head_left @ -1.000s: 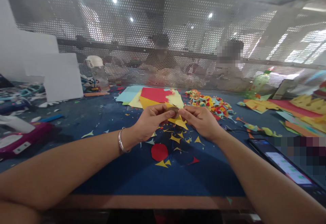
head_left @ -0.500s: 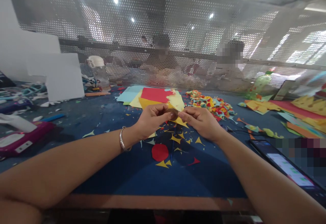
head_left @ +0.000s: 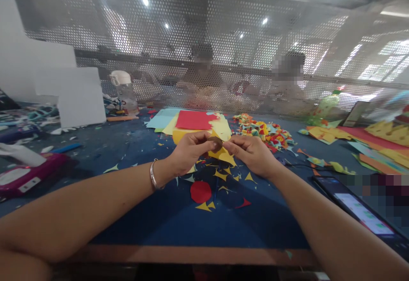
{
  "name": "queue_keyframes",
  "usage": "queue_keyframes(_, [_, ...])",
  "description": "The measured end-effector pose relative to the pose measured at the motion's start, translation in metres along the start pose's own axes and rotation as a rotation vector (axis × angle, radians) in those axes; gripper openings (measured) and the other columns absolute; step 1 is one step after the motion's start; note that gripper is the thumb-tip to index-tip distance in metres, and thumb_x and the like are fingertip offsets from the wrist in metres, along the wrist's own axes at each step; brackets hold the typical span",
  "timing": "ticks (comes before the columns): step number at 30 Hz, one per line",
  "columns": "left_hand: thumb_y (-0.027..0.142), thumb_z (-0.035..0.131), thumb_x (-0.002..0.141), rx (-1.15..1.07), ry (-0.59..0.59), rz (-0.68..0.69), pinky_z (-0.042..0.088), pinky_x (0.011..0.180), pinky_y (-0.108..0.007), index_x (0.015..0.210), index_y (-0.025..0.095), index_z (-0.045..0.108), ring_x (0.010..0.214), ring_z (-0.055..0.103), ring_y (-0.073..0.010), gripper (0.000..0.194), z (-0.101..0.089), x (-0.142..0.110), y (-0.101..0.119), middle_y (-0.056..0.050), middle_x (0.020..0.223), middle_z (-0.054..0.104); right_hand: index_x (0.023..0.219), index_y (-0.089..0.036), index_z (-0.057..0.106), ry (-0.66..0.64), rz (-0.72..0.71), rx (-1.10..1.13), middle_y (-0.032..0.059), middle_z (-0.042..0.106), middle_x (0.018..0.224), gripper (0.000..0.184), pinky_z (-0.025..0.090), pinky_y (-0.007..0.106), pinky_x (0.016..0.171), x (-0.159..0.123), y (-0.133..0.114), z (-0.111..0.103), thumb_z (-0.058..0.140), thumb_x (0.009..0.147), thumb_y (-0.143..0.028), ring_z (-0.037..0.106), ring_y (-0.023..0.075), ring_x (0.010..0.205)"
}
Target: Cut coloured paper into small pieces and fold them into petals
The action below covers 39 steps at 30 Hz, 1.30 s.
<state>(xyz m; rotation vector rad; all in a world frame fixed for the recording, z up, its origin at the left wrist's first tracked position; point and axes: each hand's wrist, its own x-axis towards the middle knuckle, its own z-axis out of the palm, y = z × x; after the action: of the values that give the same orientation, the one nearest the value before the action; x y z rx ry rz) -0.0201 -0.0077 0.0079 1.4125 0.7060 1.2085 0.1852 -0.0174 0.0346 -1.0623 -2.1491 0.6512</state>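
Note:
My left hand [head_left: 191, 152], with a silver bangle on its wrist, pinches a small dark brown disc [head_left: 217, 144] against yellow paper [head_left: 226, 157]. From the other side my right hand [head_left: 251, 151] is closed, thumb and forefinger pinched at the paper's edge beside the disc. Part of the paper is hidden behind my fingers. Below the hands, a red paper circle [head_left: 200, 192] lies flat on the dark blue tabletop [head_left: 179, 225], among several curved yellow scraps [head_left: 220, 174] and one red scrap [head_left: 244, 203].
Stacked coloured sheets [head_left: 194, 120] lie beyond my hands, beside a heap of small paper pieces [head_left: 266, 132]. A phone [head_left: 361, 208] lies at right, a purple power strip [head_left: 35, 172] at left. A bottle [head_left: 124, 93] stands before a perforated screen [head_left: 223, 25], people behind it.
The yellow paper has shifted and turned under my fingers, and more of the brown disc shows. My right fingers have moved slightly. The things on the table lie as before.

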Motion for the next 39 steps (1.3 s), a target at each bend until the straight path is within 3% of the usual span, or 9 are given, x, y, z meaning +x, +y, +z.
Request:
queue_keyframes(5, [0.031, 0.082, 0.073, -0.109, -0.039, -0.118, 0.052, 0.062, -0.024, 0.078, 0.017, 0.070, 0.076, 0.073, -0.0153, 0.019, 0.0019, -0.0017, 0.0009, -0.004, 0.078, 0.075, 0.067, -0.022, 0.051, 0.018, 0.003, -0.011, -0.0030, 0.038, 0.061, 0.052, 0.026, 0.029, 0.054, 0.0000, 0.0035, 0.0008, 0.051, 0.094, -0.066, 0.033, 0.0117, 0.057])
queue_keyframes(14, [0.030, 0.083, 0.075, -0.209, -0.033, -0.097, 0.056, 0.069, -0.025, 0.079, 0.016, 0.073, 0.076, 0.075, -0.0146, 0.017, 0.0035, -0.0012, -0.0006, -0.004, 0.079, 0.078, 0.071, -0.021, 0.056, 0.042, 0.016, -0.030, -0.0009, 0.044, 0.064, 0.050, 0.028, 0.030, 0.056, 0.0001, 0.0009, 0.0009, 0.051, 0.093, -0.065, 0.039, 0.0132, 0.062])
queue_keyframes(39, [0.025, 0.079, 0.077, -0.106, -0.030, 0.011, 0.046, 0.062, -0.025, 0.077, 0.015, 0.075, 0.060, 0.058, -0.0076, 0.011, -0.0003, 0.0011, -0.0058, 0.000, 0.068, 0.069, 0.066, -0.021, 0.045, 0.065, -0.041, -0.090, -0.0034, 0.036, 0.063, 0.049, 0.028, 0.030, 0.056, -0.0007, 0.0034, -0.0012, 0.050, 0.097, -0.058, 0.034, 0.0115, 0.059])
